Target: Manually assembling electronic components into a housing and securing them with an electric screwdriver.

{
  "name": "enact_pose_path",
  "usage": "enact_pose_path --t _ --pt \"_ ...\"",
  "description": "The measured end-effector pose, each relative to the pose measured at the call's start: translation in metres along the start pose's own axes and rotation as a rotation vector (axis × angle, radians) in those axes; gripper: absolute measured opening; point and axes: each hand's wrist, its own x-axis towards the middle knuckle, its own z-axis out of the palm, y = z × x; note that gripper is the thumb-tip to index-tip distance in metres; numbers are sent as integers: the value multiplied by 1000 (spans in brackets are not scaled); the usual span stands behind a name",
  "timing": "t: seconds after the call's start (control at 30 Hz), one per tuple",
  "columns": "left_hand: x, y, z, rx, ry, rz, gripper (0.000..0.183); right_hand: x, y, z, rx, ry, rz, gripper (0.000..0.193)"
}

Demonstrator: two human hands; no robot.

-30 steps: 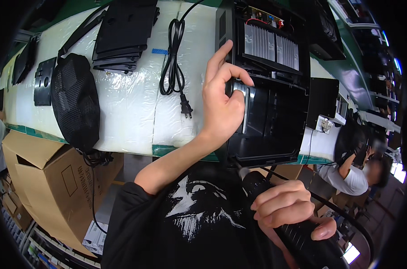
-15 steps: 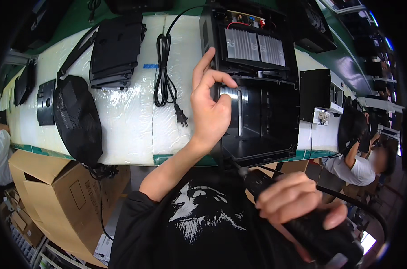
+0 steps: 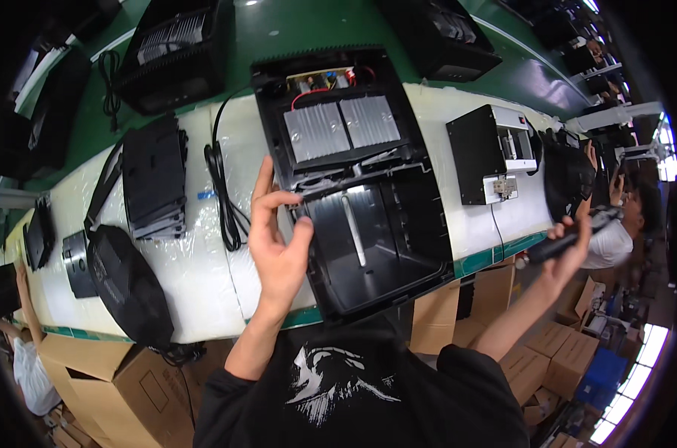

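A black plastic housing (image 3: 426, 254) with two ribbed silver metal plates (image 3: 342, 128) and a small circuit board (image 3: 322, 80) at its far end lies tilted on the bench before me. A pale rod (image 3: 353, 231) stands out inside its near compartment. At the housing's left edge is my left hand (image 3: 279, 257), its thumb and fingers apart, the fingertips close to or touching the rim. Out to the right, my right hand (image 3: 566, 250) is wrapped round a black electric screwdriver (image 3: 551, 245), held away from the housing and slightly blurred.
Left of the housing lie a coiled power cord (image 3: 217, 198), a stack of black panels (image 3: 156, 179) and a black mesh bag (image 3: 129, 287). A black-and-white device (image 3: 473, 153) stands to the right. Cardboard boxes (image 3: 133, 384) sit below the bench. Other people work at both sides.
My right hand has swung the screwdriver from near my chest out to the right. The view has shifted, and the housing now appears farther left and tilted. My left hand stays at its left edge.
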Motion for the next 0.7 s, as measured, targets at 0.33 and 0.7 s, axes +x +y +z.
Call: enact_pose_path --t 0.33,0.7 --pt "29 -38 -62 1109 -44 54 64 99 194 -98 -800 195 7 45" --pt "-3 -36 -38 271 -73 -412 59 -120 174 -22 -335 -327 -246 66"
